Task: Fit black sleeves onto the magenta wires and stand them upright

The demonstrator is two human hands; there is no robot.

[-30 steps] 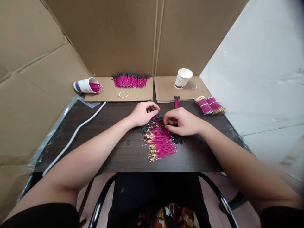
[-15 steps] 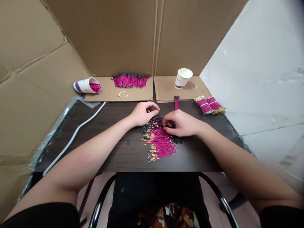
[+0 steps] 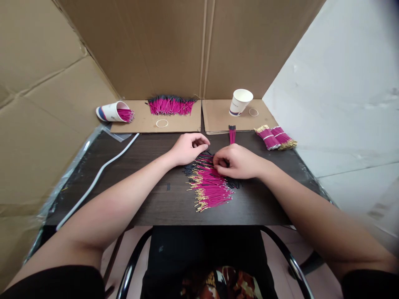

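A loose pile of thin magenta wires (image 3: 213, 189) lies on the dark table, with gold tips to the left, silver tips to the right and black-ended pieces along its upper part. At the pile's upper left edge is my left hand (image 3: 188, 148), fingers curled and thumb tip close to the index finger; what they hold, if anything, is too small to name. My right hand (image 3: 238, 162) rests over the upper right of the pile in a pinch, its fingertips hiding whatever lies between them. Just beyond it is a small group of black-ended magenta wires (image 3: 232, 133).
A tipped paper cup (image 3: 107, 112) with wires inside lies at the back left. Behind are a row of black-ended wires (image 3: 171, 106), rubber bands (image 3: 162, 123) and an upright paper cup (image 3: 240, 103). Banded wire bundles (image 3: 276, 138) lie right; a white cable (image 3: 99, 174) runs left.
My right thumb and fingertips have shifted slightly, and black wire ends beneath that hand have moved a little to the left. My left hand stays where it was.
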